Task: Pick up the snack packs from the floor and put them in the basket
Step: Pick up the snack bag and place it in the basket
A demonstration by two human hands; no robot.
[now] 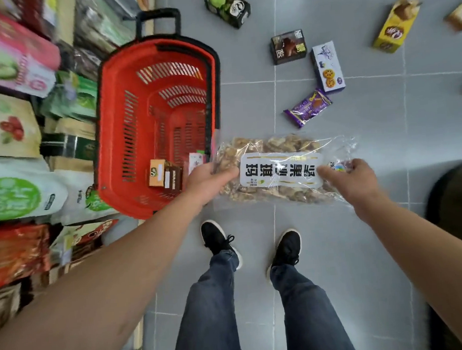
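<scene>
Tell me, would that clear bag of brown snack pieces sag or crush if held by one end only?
Probably it would sag: the clear bag is thin crinkled film, and the left hand and right hand grip opposite ends. The lumpy loose pieces inside look brittle, so squeezing may crumble them.

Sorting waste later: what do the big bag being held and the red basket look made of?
The big bag: thin clear plastic film, glossy; it crinkles, glints, and shows the brown pieces inside, with a white label. The red basket: rigid moulded plastic, likely, with slotted walls and black trim.
</scene>
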